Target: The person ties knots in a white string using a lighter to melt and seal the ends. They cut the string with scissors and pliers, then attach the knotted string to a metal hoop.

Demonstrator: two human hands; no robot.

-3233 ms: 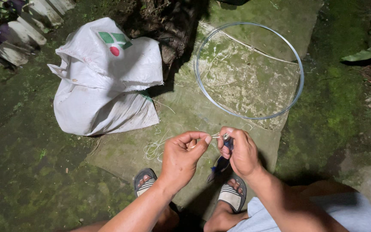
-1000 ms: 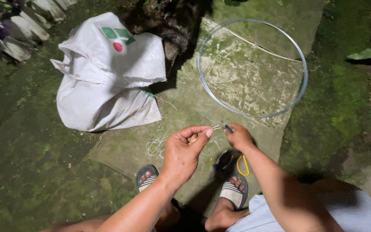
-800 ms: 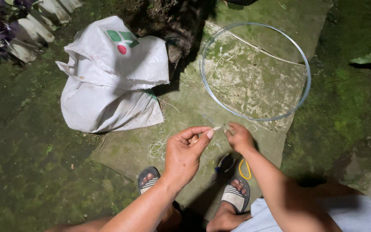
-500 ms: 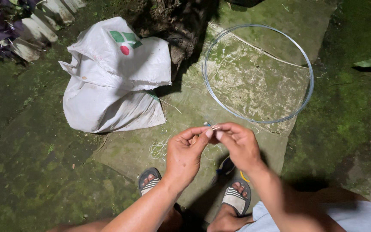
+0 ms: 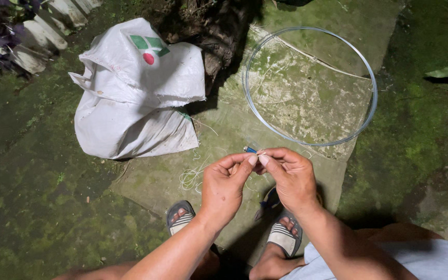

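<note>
A small blue-tipped object (image 5: pixel 249 150) is poking out just beyond the fingertips of the left hand (image 5: pixel 227 186) and right hand (image 5: pixel 291 176), which are now meeting thumb to forefinger; a second ago they were held slightly apart with a short pale strand stretched between them. Both hands are pinching closed, though what they are clamping is too small to make out, and whether the blue-tipped piece is held or lying on the ground cannot be told. A yellow loop seen near the right foot a second ago is now hidden behind the right hand. Below the hands, two sandals (image 5: pixel 284 236) are partly covered by the forearms. A tangle of thin pale line (image 5: pixel 193 176) is lying just left of the left hand. Farther ahead of the hands, a wire hoop (image 5: pixel 256 111) is resting on a mossy slab (image 5: pixel 307 98), and a white sack (image 5: pixel 130 103) is slumping ahead-left.
</note>
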